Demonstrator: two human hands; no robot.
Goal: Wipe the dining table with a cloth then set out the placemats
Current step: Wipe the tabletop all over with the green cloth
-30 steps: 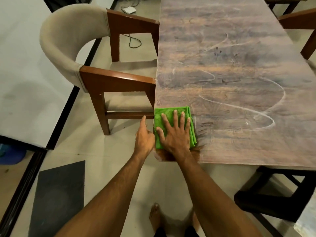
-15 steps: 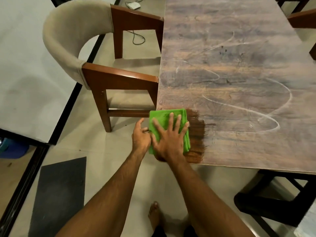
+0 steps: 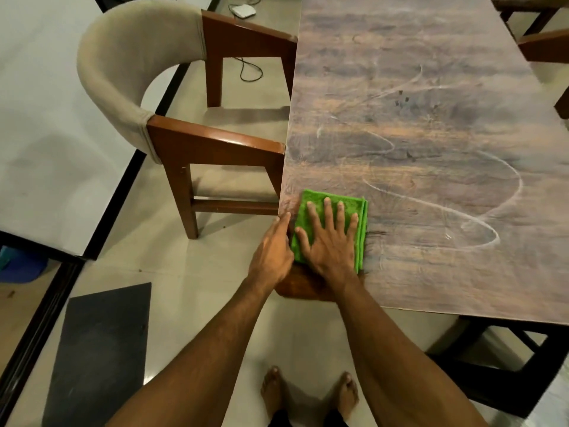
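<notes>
A folded green cloth (image 3: pixel 314 200) lies flat on the near left corner of the dusty wooden dining table (image 3: pixel 431 134). My right hand (image 3: pixel 331 241) presses down on the cloth with fingers spread. My left hand (image 3: pixel 272 251) rests at the table's left edge beside the cloth, fingers loosely together, touching the edge and holding nothing. A dark clean patch of wood shows just below the cloth at the corner. White curved streaks run across the dusty top to the right. No placemats are in view.
A wooden armchair with a beige padded back (image 3: pixel 129 75) stands against the table's left side. A dark stool (image 3: pixel 498 365) sits under the near edge at the right. More chairs (image 3: pixel 545 47) stand at the far right. A grey mat (image 3: pixel 98 349) lies on the floor.
The cloth and my right hand slid left over the table edge, then back right and slightly away from me onto the top. The left hand stayed beside the edge.
</notes>
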